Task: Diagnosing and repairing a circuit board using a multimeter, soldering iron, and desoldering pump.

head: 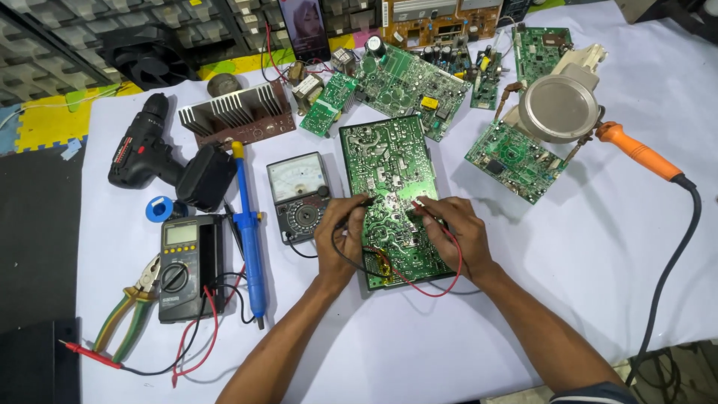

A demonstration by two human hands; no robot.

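Note:
A green circuit board (385, 161) lies solder side up in the middle of the white table cover. My left hand (338, 238) pinches a black test probe (360, 203) and rests its tip on the board. My right hand (454, 233) pinches a red test probe (419, 209), its tip also touching the board, close to the black one. Red and black leads loop below the board toward an analog meter (298, 195) just left of it.
On the left lie a digital multimeter (179, 265), a blue desoldering pump (247, 232), pliers (131, 307) and a black cordless drill (149, 153). Several other circuit boards (514, 158), a heat sink (238, 112), a round magnifier lamp (559, 108) and an orange soldering iron (636, 152) stand behind and right.

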